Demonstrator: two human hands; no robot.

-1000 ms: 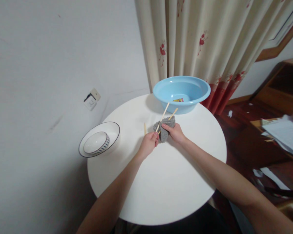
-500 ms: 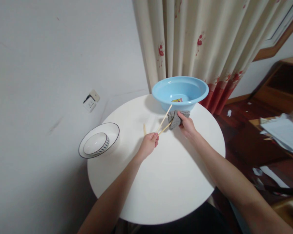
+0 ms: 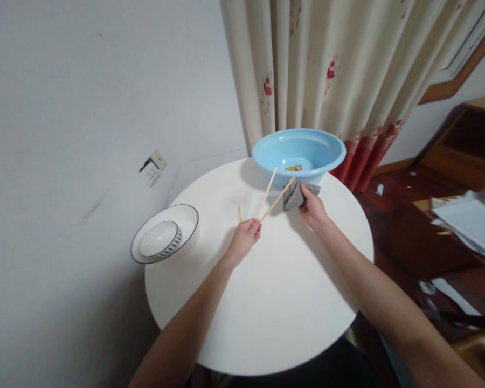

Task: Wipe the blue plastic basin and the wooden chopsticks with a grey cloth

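My left hand (image 3: pixel 246 238) is closed around a pair of chopsticks (image 3: pixel 275 202), which spread apart toward the far side of the table. Their lower ends are hidden in the fist or show just behind it as short tips. In my right hand (image 3: pixel 312 207) is a folded grey cloth (image 3: pixel 294 196), pinched with the thumb on top. The cloth is beside the upper end of the right chopstick; whether they touch I cannot tell. Just beyond both hands stands a light blue plastic basin (image 3: pixel 299 175) with a yellow and pink sticker inside.
A small patterned bowl (image 3: pixel 170 248) sits inside a larger dark-rimmed white bowl (image 3: pixel 192 215) at the left edge of the round white table (image 3: pixel 267 312). A wall socket (image 3: pixel 150 173) is behind them. Curtains (image 3: pixel 307 64) hang behind the basin. Papers (image 3: pixel 469 221) lie at the right.
My right hand has moved the cloth slightly right, off the end of one chopstick, so its full length now shows. The chopsticks have tilted a little to the left.
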